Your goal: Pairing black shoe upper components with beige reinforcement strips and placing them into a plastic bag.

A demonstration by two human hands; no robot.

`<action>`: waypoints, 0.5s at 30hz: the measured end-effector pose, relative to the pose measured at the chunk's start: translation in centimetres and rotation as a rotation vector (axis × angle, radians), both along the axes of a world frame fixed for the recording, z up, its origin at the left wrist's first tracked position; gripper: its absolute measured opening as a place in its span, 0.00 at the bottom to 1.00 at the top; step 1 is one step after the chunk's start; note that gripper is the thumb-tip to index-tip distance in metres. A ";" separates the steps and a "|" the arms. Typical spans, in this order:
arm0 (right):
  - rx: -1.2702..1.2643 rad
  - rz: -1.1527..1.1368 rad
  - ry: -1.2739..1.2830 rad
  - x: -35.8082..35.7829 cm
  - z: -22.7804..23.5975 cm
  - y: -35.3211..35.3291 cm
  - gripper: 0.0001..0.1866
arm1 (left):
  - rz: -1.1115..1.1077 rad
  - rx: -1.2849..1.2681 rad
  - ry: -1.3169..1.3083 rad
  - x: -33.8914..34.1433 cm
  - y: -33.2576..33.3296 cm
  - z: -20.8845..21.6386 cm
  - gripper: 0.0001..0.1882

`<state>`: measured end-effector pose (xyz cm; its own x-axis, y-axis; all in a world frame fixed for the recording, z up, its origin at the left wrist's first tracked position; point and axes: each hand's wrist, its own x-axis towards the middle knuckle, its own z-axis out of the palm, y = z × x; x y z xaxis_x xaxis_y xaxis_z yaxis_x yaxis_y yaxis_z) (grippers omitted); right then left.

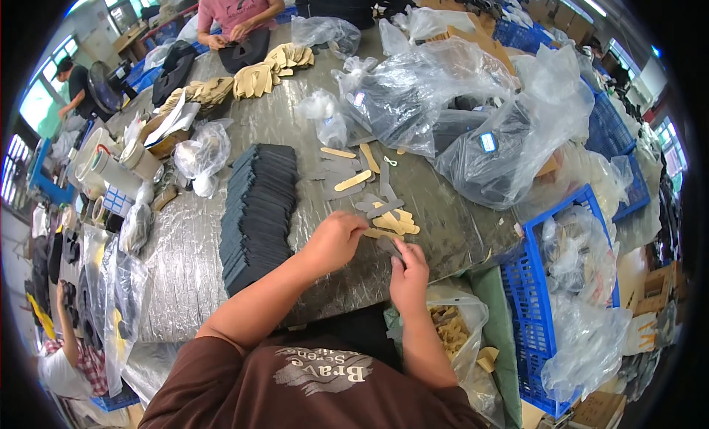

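Note:
My left hand (336,242) is closed in a pinch at the end of a thin tan strip (379,234) near the table's front edge. Close beside it, my right hand (408,272) has thumb and fingers closed on a small grey strip (387,244). The two pieces are near or against each other; I cannot tell if they are joined. Just beyond my hands lies a loose pile of tan strips (399,221) and grey strips (380,201). Left of my left forearm stands a long row of tightly stacked dark grey pieces (258,207).
Clear plastic bags (487,148) with dark contents cover the table's right rear. A blue crate (528,311) and an open bag of tan scraps (449,329) are at my right. Across the table (177,266), a person in pink (240,12) handles a dark piece beside tan piles (269,71).

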<state>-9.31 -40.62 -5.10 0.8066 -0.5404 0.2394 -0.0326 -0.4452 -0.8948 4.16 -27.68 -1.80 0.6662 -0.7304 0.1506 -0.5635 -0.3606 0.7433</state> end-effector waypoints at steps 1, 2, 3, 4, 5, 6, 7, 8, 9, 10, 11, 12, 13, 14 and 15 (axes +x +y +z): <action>0.015 0.024 0.015 -0.1 -0.1 -0.5 0.20 | -0.009 0.002 0.005 -0.3 0.1 -0.2 0.10; 0.016 0.021 0.015 0.0 -0.5 -0.5 0.20 | -0.106 -0.023 -0.055 -0.8 0.3 -0.5 0.11; 0.063 -0.006 -0.045 0.2 -0.9 -0.4 0.20 | -0.204 -0.047 -0.114 -1.2 0.5 -0.7 0.12; 0.110 -0.034 -0.105 0.3 -1.2 -0.3 0.20 | -0.206 -0.046 -0.114 -1.5 0.6 -1.0 0.12; 0.109 -0.027 -0.106 0.3 -1.1 -0.4 0.20 | -0.213 -0.041 -0.118 -1.7 0.6 -1.2 0.12; 0.359 -0.047 -0.109 0.1 -1.1 -0.5 0.19 | -0.220 -0.036 -0.123 -1.8 0.6 -1.3 0.12; 0.610 -0.066 -0.110 0.1 -1.0 -0.6 0.18 | -0.212 -0.037 -0.125 -1.7 0.6 -1.4 0.12; 0.611 -0.066 -0.107 -0.1 -1.0 -0.7 0.18 | -0.136 -0.043 0.089 -1.7 0.5 -1.0 0.12; 0.729 -0.029 -0.147 -0.2 -1.0 -0.8 0.18 | -0.057 -0.049 0.302 -1.9 0.3 -0.7 0.12; 0.847 0.008 -0.188 -0.3 -1.0 -1.0 0.18 | -0.056 -0.048 0.304 -2.2 0.2 -0.4 0.12; 0.986 0.087 -0.251 -0.3 -1.1 -1.0 0.17 | -0.069 -0.126 0.362 -2.4 0.1 0.1 0.12; 0.986 0.088 -0.251 -0.3 -0.9 -0.9 0.17 | -0.082 -0.204 0.418 -2.6 -0.1 0.4 0.11; 1.113 0.150 -0.266 -0.2 -0.4 -0.8 0.17 | -0.082 -0.205 0.417 -2.9 -0.4 0.4 0.11; 1.239 0.212 -0.280 -0.2 0.0 -0.5 0.16 | -0.049 -0.225 0.498 -3.3 -0.7 0.5 0.11; 1.260 0.209 -0.285 0.0 0.1 -0.2 0.15 | -0.017 -0.246 0.579 -3.6 -0.8 0.6 0.10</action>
<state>-9.33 -40.87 -4.99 0.9073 -0.3887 -0.1602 0.1934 0.7242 -0.6619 0.57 -28.53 -1.21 0.6785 -0.7316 -0.0662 -0.0491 -0.1350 0.9896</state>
